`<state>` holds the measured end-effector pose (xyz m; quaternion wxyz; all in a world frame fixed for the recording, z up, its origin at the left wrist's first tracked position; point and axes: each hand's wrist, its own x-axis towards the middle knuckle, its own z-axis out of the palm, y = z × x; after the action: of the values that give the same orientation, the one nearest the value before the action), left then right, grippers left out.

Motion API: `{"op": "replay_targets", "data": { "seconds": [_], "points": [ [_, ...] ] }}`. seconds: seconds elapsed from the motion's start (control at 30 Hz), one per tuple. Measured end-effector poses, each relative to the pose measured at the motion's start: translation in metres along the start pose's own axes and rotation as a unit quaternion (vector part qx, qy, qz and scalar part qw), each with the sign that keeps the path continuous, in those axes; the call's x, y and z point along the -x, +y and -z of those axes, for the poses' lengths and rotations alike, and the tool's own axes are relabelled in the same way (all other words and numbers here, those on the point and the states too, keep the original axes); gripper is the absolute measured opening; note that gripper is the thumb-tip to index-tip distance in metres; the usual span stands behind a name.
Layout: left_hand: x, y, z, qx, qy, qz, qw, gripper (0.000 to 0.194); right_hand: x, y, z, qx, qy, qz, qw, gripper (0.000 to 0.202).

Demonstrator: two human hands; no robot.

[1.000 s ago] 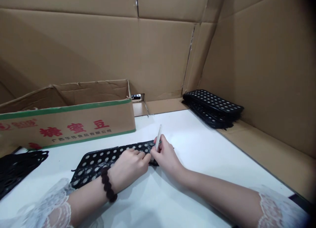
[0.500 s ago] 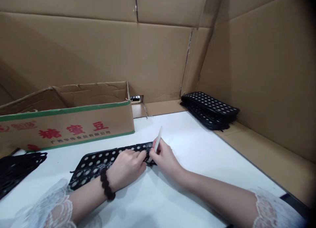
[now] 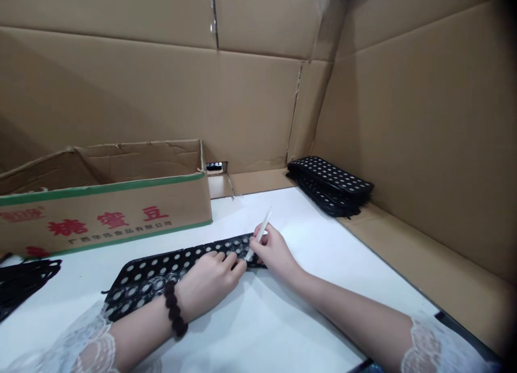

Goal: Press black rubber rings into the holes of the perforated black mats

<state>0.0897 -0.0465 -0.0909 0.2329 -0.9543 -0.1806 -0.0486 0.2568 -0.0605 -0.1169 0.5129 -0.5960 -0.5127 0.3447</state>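
A black sheet with rows of pale round dots (image 3: 141,279) lies on the white table, partly covered by my left forearm. My left hand (image 3: 216,276) rests on its front edge, fingers curled and pressed together; whatever they grip is hidden. Pinched in my right hand (image 3: 274,249) is a thin white pen-like stick (image 3: 264,226), its lower tip down at the right part of the sheet, close to my left fingertips. Clear shiny rings or film show on part of the sheet.
An open cardboard box (image 3: 121,209) with green edges and red characters stands at the left back. Black strips or netting (image 3: 26,281) lie at the far left. A stack of black dotted sheets (image 3: 331,182) sits at the right back. Cardboard walls (image 3: 161,93) surround the white table (image 3: 315,330).
The view has shifted, so the box and stack appear further left and slightly lower. My right hand keeps the stick, and my left fingertips now sit closer to its tip.
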Motion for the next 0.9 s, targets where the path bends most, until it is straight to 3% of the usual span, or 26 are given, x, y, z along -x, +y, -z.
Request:
{"op": "replay_targets", "data": {
  "seconds": [0.2,0.4,0.63,0.9],
  "points": [
    [-0.003,0.001,-0.005,0.002,0.038,-0.012,0.999,0.010,0.005,0.008,0.001,0.048,0.033,0.031,0.998,0.013],
    [-0.004,0.003,-0.009,0.069,0.078,0.029,0.994,0.014,0.007,0.000,0.001,0.071,0.029,0.037,0.996,0.011],
    [-0.005,0.005,-0.005,0.093,0.059,0.063,0.992,0.015,0.008,-0.002,-0.002,0.089,0.049,0.019,0.995,0.010],
    [-0.006,0.010,-0.007,0.105,0.058,0.093,0.988,0.017,0.014,-0.005,0.000,0.145,0.020,0.062,0.987,0.007]
  ]
}}
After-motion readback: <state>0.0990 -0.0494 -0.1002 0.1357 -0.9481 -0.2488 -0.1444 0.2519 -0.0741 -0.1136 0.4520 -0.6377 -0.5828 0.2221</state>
